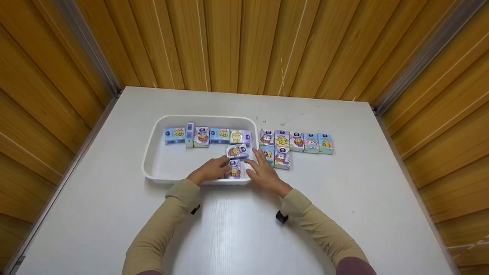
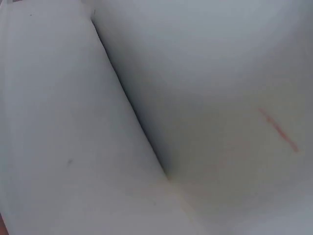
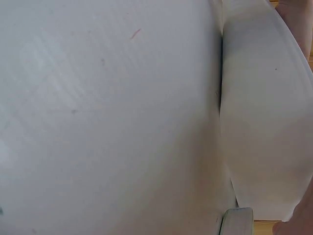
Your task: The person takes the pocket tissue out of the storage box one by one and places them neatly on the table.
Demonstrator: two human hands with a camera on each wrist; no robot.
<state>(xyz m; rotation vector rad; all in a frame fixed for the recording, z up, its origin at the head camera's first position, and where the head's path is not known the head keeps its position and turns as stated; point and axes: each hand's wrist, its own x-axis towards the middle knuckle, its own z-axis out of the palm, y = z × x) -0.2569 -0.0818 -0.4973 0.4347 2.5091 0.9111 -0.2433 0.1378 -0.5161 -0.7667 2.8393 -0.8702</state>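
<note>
In the head view, my left hand reaches over the front rim of a white tray. Its fingertips touch the left side of a cartoon-printed pack, which looks like a pocket tissue pack. Just behind lies a tilted purple-and-white pack. My right hand lies over the tray's right rim, fingers spread and fairly straight, its fingertips near these two packs. Part of the front pack is hidden by the left fingers. Both wrist views show mostly white surfaces, with the packs out of sight.
Along the tray's back wall lie several packs, among them a blue one and one standing on its narrow side. Right of the tray, more packs form a row, with a shorter row in front. Slatted walls enclose the white table.
</note>
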